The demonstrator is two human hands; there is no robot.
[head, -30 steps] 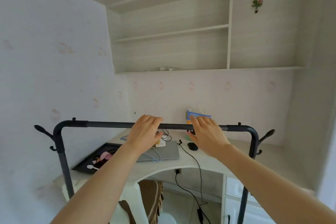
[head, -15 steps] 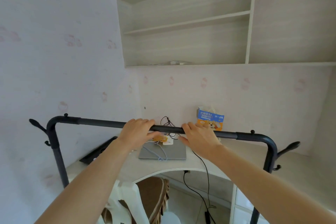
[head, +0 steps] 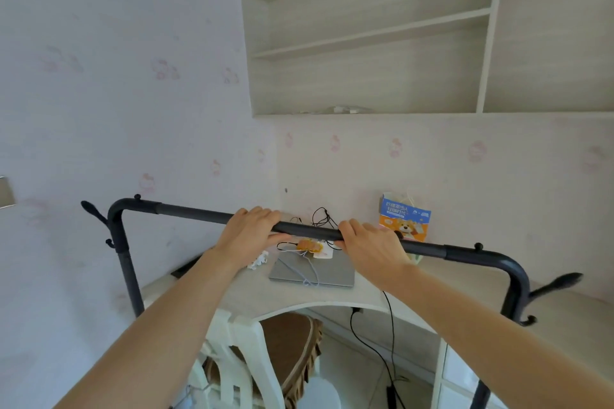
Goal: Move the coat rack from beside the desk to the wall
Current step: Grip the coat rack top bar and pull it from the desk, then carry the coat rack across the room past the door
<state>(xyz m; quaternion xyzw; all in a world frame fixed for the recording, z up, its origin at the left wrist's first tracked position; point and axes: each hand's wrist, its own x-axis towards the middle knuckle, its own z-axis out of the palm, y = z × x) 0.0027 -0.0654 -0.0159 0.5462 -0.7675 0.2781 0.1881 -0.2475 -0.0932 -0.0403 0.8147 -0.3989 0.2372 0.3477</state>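
The coat rack (head: 196, 212) is a black metal frame with a horizontal top bar, curved corners and hooks at both ends. It stands between me and the desk (head: 372, 289), its bar slanting down to the right. My left hand (head: 247, 234) is closed over the bar near its middle. My right hand (head: 368, 247) grips the bar just to the right of it. The left upright runs down close to the pink-patterned wall (head: 99, 109). The rack's feet are out of view.
A closed grey laptop (head: 312, 271), cables and an orange-and-blue box (head: 403, 221) lie on the desk. A white chair with a brown cushion (head: 285, 349) sits under the desk's arch. Built-in shelves (head: 382, 36) hang above. Drawers (head: 461, 375) are at lower right.
Both hands have closed fully around the top bar. The view has swung left towards the wall, and the bar now tilts down to the right.
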